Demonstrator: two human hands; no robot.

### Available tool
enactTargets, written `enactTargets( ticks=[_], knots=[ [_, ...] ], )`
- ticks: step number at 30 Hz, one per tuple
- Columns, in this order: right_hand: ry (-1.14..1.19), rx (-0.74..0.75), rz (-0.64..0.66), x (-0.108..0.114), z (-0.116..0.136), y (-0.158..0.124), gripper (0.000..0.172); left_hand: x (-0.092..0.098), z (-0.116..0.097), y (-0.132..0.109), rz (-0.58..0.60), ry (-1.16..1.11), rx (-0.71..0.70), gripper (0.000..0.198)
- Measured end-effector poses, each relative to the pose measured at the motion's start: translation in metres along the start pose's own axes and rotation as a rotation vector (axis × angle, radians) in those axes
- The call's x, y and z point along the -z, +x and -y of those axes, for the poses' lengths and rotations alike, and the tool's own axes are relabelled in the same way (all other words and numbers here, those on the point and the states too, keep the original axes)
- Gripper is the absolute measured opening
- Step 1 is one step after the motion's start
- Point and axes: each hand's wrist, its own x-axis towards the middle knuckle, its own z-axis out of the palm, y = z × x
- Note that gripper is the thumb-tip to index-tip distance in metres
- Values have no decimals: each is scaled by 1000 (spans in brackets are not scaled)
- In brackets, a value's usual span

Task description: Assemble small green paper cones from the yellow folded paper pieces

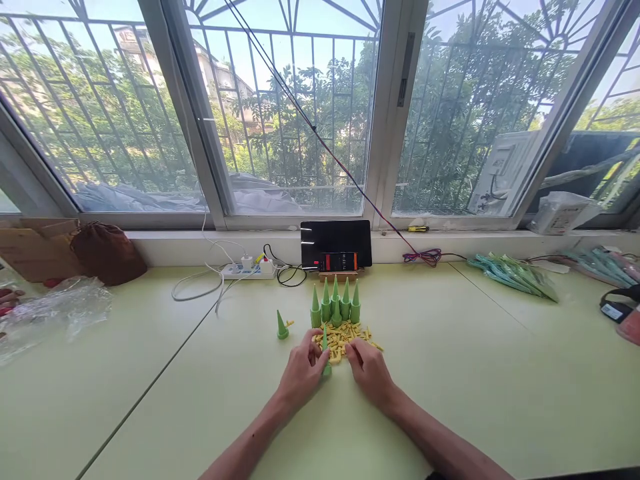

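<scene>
Head view, left hand (301,369) angles up from the bottom edge, thumb and fingers closed around a green cone (325,341) at lower centre, slim, pointed, roughly upright; right hand (370,369) angles in from lower right, fingers curled beside the yellow pieces (339,335), whether pinching one I cannot tell; more cones (337,311) stand mid-frame.
</scene>
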Motion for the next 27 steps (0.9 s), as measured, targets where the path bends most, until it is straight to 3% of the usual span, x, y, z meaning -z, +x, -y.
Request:
enactTargets(
  ticks=[13, 22, 27],
  knots=[
    [30, -23, 7, 1, 1, 1, 38, 1, 8, 2, -38, 153, -44, 19],
    [65, -63, -9, -2, -3, -1, 27, 22, 9, 14, -203, 243, -48, 20],
    [68, -66, -31, -2, -3, -1, 23, 23, 12, 15, -212, 269, -38, 18]
  ],
)
